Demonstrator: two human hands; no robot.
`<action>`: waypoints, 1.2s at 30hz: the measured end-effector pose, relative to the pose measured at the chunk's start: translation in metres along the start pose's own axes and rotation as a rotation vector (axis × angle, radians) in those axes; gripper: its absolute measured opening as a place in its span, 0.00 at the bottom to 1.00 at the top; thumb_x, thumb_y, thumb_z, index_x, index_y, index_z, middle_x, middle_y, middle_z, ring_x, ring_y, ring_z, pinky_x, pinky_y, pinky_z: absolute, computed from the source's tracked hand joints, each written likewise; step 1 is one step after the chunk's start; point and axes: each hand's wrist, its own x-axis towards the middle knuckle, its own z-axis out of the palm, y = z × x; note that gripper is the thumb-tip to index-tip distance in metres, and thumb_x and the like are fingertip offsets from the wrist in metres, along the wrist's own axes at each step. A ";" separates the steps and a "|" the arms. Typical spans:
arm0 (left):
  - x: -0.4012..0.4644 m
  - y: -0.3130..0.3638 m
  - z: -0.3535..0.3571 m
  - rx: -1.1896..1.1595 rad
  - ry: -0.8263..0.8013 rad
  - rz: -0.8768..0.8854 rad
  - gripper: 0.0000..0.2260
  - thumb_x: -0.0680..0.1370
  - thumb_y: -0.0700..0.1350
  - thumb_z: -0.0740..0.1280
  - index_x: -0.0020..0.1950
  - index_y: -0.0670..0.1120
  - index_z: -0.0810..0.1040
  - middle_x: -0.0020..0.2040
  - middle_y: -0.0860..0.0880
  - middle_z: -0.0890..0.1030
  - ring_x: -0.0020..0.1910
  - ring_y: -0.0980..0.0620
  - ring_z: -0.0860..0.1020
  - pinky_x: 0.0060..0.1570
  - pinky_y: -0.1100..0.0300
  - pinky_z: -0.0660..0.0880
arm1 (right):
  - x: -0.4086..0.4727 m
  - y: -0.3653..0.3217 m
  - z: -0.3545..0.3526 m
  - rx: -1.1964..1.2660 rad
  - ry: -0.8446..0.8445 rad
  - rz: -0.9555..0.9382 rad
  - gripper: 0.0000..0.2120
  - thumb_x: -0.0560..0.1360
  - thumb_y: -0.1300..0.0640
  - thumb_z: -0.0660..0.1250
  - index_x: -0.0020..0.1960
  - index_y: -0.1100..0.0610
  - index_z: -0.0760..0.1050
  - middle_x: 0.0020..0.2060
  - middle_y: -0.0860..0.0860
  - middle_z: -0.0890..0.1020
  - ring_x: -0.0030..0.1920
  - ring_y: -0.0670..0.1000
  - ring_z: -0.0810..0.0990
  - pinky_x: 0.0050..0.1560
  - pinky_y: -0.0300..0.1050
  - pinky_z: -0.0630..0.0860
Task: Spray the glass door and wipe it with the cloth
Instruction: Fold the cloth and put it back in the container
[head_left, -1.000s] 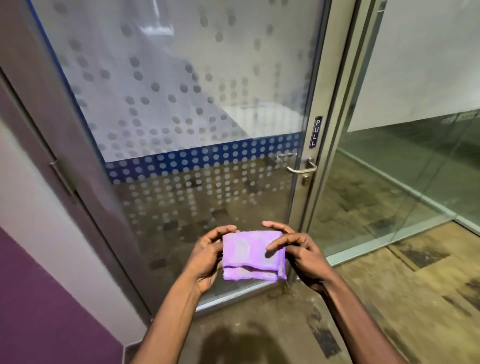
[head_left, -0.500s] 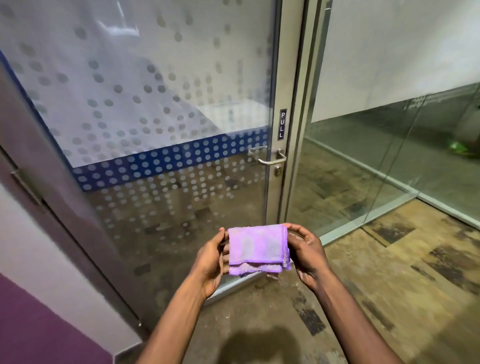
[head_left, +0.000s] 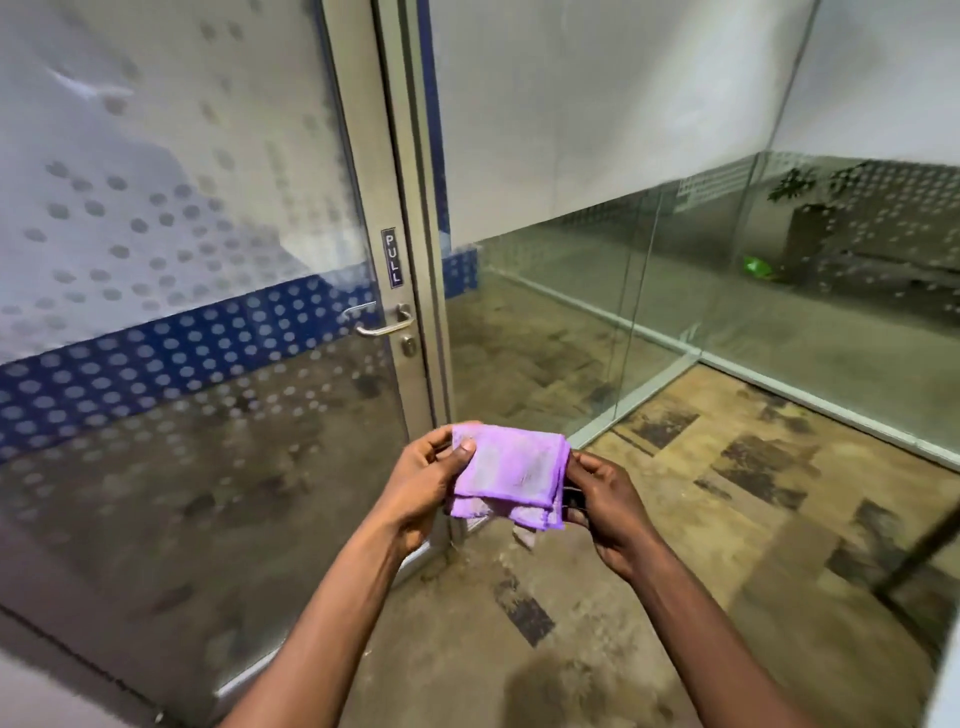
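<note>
A folded purple cloth (head_left: 506, 475) is held in front of me at waist height. My left hand (head_left: 426, 480) grips its left edge with the thumb on top. My right hand (head_left: 602, 506) holds its right edge from the side. The glass door (head_left: 182, 312) fills the left half of the view, frosted with grey dots and crossed by a blue dotted band. Its metal lever handle (head_left: 382, 325) and a PULL sign (head_left: 392, 257) sit on the right stile. No spray bottle is in view.
A glass partition (head_left: 597, 291) runs to the right of the door frame and turns a corner further right. The floor (head_left: 701, 493) is patterned brown and tan. A green object (head_left: 756, 267) and a plant show behind the far glass.
The view has swung to the right, so the door now sits further left. Both hands keep hold of the cloth; the right hand has shifted from on top to its right edge.
</note>
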 end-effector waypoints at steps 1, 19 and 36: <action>0.002 -0.004 0.022 0.004 -0.025 -0.001 0.13 0.83 0.36 0.65 0.67 0.37 0.79 0.56 0.41 0.86 0.49 0.50 0.84 0.46 0.60 0.83 | -0.005 -0.005 -0.024 0.005 0.012 -0.008 0.13 0.84 0.58 0.63 0.49 0.56 0.86 0.40 0.53 0.87 0.36 0.52 0.83 0.35 0.43 0.82; 0.012 -0.087 0.319 0.058 -0.397 -0.166 0.09 0.81 0.43 0.69 0.50 0.53 0.89 0.49 0.50 0.89 0.42 0.55 0.86 0.40 0.58 0.82 | -0.104 -0.044 -0.316 -0.029 0.381 -0.200 0.12 0.77 0.64 0.74 0.57 0.52 0.83 0.46 0.50 0.90 0.44 0.48 0.87 0.45 0.42 0.84; 0.061 -0.151 0.537 0.056 -0.641 -0.271 0.16 0.82 0.42 0.70 0.68 0.39 0.80 0.59 0.40 0.85 0.50 0.46 0.83 0.42 0.57 0.83 | -0.133 -0.073 -0.498 -0.063 0.690 -0.189 0.08 0.81 0.60 0.70 0.58 0.51 0.81 0.43 0.46 0.90 0.42 0.47 0.87 0.43 0.45 0.83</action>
